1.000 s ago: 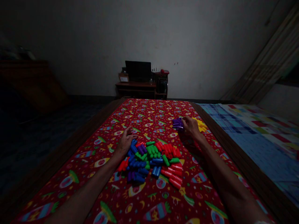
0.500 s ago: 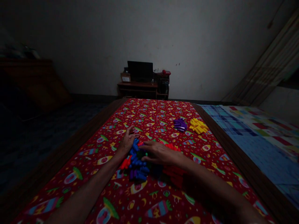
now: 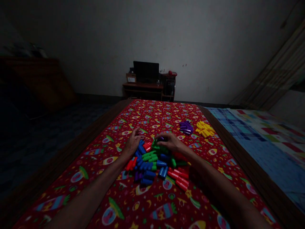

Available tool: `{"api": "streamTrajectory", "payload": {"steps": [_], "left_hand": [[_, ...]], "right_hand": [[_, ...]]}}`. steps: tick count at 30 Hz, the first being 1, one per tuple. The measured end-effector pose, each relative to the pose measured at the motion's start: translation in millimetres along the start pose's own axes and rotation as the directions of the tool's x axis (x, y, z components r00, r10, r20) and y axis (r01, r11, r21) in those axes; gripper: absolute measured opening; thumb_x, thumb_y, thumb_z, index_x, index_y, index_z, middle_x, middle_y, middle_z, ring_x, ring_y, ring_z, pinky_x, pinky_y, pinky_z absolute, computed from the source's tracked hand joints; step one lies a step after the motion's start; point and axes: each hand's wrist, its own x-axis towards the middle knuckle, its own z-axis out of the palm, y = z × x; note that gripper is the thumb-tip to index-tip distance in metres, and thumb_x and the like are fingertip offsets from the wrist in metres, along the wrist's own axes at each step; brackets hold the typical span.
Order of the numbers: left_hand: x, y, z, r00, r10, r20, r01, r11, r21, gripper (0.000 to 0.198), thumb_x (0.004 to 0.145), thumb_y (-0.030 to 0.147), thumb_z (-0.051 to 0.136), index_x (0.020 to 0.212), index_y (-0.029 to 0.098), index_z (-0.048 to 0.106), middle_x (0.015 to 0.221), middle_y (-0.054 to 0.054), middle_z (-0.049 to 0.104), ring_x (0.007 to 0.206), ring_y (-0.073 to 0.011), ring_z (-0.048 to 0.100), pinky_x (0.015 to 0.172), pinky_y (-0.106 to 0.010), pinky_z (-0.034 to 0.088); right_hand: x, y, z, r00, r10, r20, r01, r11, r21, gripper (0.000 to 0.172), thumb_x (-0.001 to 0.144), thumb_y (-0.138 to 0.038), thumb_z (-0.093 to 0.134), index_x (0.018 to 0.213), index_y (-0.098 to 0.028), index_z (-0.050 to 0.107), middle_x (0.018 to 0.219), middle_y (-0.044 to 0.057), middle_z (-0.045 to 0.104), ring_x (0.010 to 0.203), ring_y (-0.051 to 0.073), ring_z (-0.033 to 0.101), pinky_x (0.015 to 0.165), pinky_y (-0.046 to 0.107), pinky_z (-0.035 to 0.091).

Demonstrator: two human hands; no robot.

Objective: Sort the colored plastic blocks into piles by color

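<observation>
A mixed heap of small tube-shaped plastic pieces lies between my hands: blue pieces [image 3: 147,166], green pieces [image 3: 149,156] and red pieces [image 3: 179,178]. My left hand [image 3: 133,143] rests at the heap's left side, fingers stretched out and holding nothing, close to the blue ones. Over the far right part of the heap, my right hand [image 3: 169,142] has its fingers closed around a purple plastic piece [image 3: 162,139], only partly visible. Farther back on the right are a separate purple pile [image 3: 186,127] and a yellow pile [image 3: 205,129].
A red patterned cloth [image 3: 143,208] covers the surface, with dark brown edging [image 3: 228,146] along its sides. Beyond stands a small desk [image 3: 143,85] with a black monitor [image 3: 146,71]. A bed with a blue checked cover [image 3: 240,127] is on the right.
My right hand has lifted and moved right and slightly back with the purple piece, uncovering green and blue pieces. My left hand stays beside the heap. The view has shifted slightly.
</observation>
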Motion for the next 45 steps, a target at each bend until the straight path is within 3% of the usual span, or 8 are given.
{"api": "streamTrajectory", "payload": {"steps": [6, 12, 18, 23, 30, 35, 39, 45], "left_hand": [[1, -2, -0.6, 1.000, 0.003, 0.000, -0.003, 1.000, -0.008, 0.052, 0.081, 0.025, 0.051, 0.132, 0.023, 0.046, 0.119, -0.010, 0.060, 0.086, -0.0169, 0.070, 0.085, -0.038, 0.056], [3, -5, -1.9, 1.000, 0.019, 0.010, -0.019, 1.000, -0.006, 0.047, 0.082, 0.027, 0.050, 0.129, 0.022, 0.049, 0.122, -0.011, 0.059, 0.087, -0.0171, 0.070, 0.087, -0.038, 0.055], [2, -5, -2.2, 1.000, 0.026, 0.014, -0.026, 1.000, 0.004, 0.046, 0.081, 0.030, 0.051, 0.127, 0.022, 0.050, 0.121, -0.010, 0.061, 0.088, -0.0174, 0.070, 0.086, -0.038, 0.056], [1, -5, -2.7, 1.000, 0.009, 0.012, -0.009, 1.000, 0.012, 0.046, 0.081, 0.029, 0.051, 0.127, 0.021, 0.050, 0.122, -0.011, 0.060, 0.088, -0.0170, 0.070, 0.088, -0.038, 0.055], [0, -4, -1.1, 1.000, -0.007, 0.008, 0.007, 1.000, -0.011, 0.049, 0.082, 0.028, 0.050, 0.131, 0.023, 0.047, 0.116, -0.010, 0.064, 0.087, -0.0172, 0.070, 0.085, -0.038, 0.056], [1, -5, 0.2, 1.000, -0.005, 0.008, 0.005, 1.000, -0.017, 0.053, 0.082, 0.028, 0.051, 0.134, 0.023, 0.045, 0.121, -0.011, 0.061, 0.086, -0.0167, 0.069, 0.082, -0.035, 0.057], [3, -9, -0.5, 1.000, -0.006, 0.003, 0.006, 1.000, -0.026, 0.052, 0.081, 0.027, 0.051, 0.133, 0.022, 0.046, 0.123, -0.011, 0.059, 0.086, -0.0163, 0.069, 0.081, -0.036, 0.057], [0, -7, 1.4, 1.000, -0.008, -0.012, 0.008, 0.999, -0.033, 0.052, 0.081, 0.026, 0.052, 0.133, 0.022, 0.047, 0.121, -0.011, 0.061, 0.086, -0.0169, 0.069, 0.083, -0.038, 0.055]], "right_hand": [[-7, 0, -14, 0.987, -0.068, -0.144, 0.020, 0.951, -0.309, 0.031, 0.084, -0.017, 0.052, 0.112, -0.017, 0.066, 0.092, 0.005, 0.071, 0.079, 0.016, 0.064, 0.070, 0.024, 0.045], [0, 24, -63, 0.957, 0.023, -0.289, -0.225, 0.688, -0.690, 0.047, 0.085, -0.011, 0.047, 0.132, -0.012, 0.050, 0.102, 0.014, 0.070, 0.086, 0.022, 0.064, 0.071, 0.027, 0.043], [15, 49, -91, 0.977, 0.131, -0.170, -0.213, 0.520, -0.827, 0.032, 0.083, -0.009, 0.049, 0.110, -0.013, 0.066, 0.107, 0.015, 0.070, 0.099, 0.023, 0.062, 0.085, 0.029, 0.043], [12, 52, -94, 0.979, 0.073, -0.192, -0.201, 0.534, -0.821, 0.030, 0.086, -0.014, 0.052, 0.112, -0.011, 0.067, 0.107, 0.015, 0.070, 0.104, 0.023, 0.060, 0.091, 0.032, 0.040], [3, -22, -47, 0.992, -0.104, 0.065, 0.123, 0.836, -0.535, 0.031, 0.089, -0.015, 0.049, 0.115, -0.010, 0.066, 0.080, 0.008, 0.071, 0.068, 0.014, 0.061, 0.065, 0.022, 0.039], [-15, -72, 31, 0.850, -0.266, 0.454, 0.453, 0.808, -0.376, 0.034, 0.090, -0.030, 0.058, 0.121, -0.018, 0.062, 0.092, 0.008, 0.068, 0.074, 0.015, 0.060, 0.064, 0.023, 0.039], [-20, -61, 68, 0.883, -0.271, 0.383, 0.452, 0.706, -0.545, 0.034, 0.091, -0.022, 0.050, 0.125, -0.019, 0.055, 0.093, 0.008, 0.063, 0.074, 0.015, 0.054, 0.063, 0.025, 0.037], [-11, -40, 36, 0.964, -0.135, 0.231, 0.253, 0.744, -0.619, 0.017, 0.090, -0.012, 0.045, 0.099, -0.015, 0.060, 0.074, 0.002, 0.058, 0.062, 0.013, 0.046, 0.059, 0.024, 0.031]]}}
